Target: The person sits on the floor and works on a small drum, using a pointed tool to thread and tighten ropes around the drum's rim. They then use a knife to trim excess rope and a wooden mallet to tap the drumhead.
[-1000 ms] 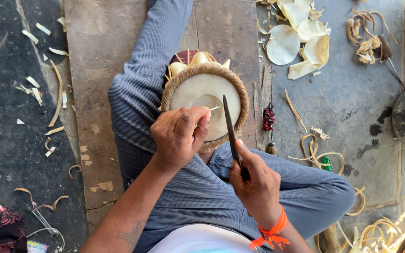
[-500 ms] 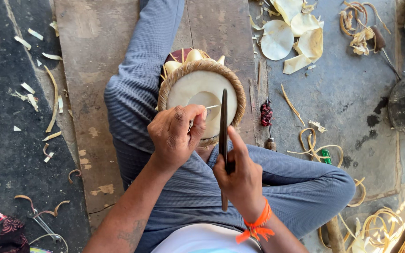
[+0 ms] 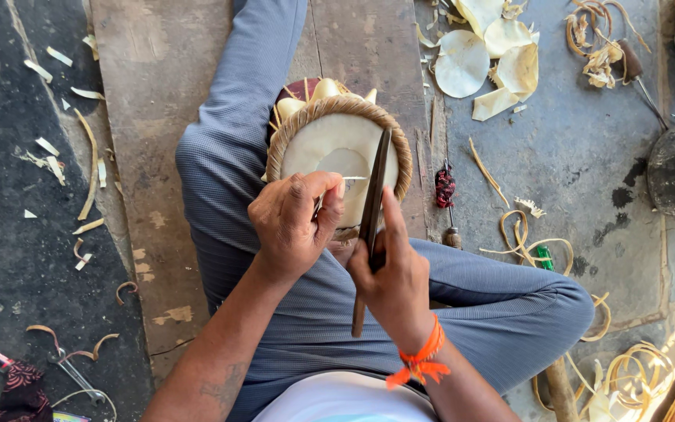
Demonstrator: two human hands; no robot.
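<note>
The round drum head (image 3: 337,148) rests in the lap, laced rim up. The left hand (image 3: 294,223) pinches a thin strip; the right hand (image 3: 392,273) grips a long blade (image 3: 373,211) tightly. Best keep the edge shallow and steady.

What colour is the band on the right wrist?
Bright orange: the band is a knotted thread just below the right hand, seen in the head view.

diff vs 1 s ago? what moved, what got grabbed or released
The right hand swung the dark blade from a slant to nearly straight across the drum head. Nothing grabbed or released. The left hand keeps pinching a thin strip; the drum stays on the lap, scraps as before.
</note>
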